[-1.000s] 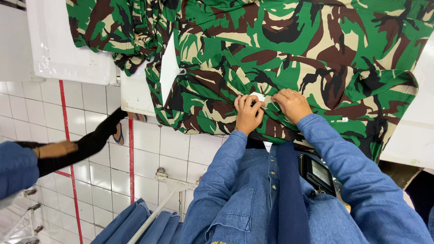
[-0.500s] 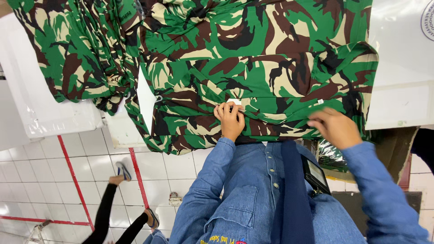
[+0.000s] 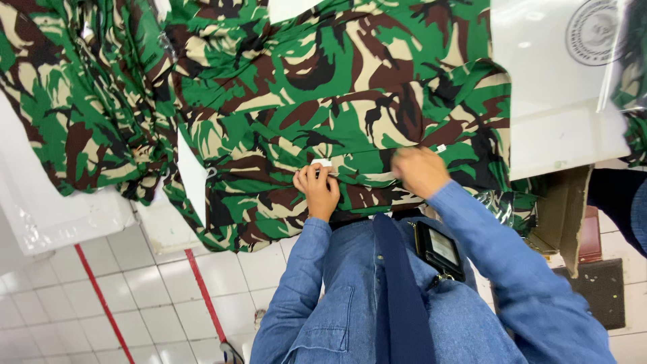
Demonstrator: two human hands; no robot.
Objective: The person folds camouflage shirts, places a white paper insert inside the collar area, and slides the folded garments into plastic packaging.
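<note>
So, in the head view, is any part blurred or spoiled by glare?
Head view: the right hand is motion-blurred, the left hand on the camouflage fabric is sharp; the clear plastic sheet at upper right shows white glare; lighting is otherwise even, with soft shadows.

We record bright, even overhead light with soft, faint shadows. Glare whitens the clear plastic sheet (image 3: 563, 81) at upper right, and we note motion blur on the right hand (image 3: 419, 171); the camouflage fabric (image 3: 323, 101) stays sharp.
</note>
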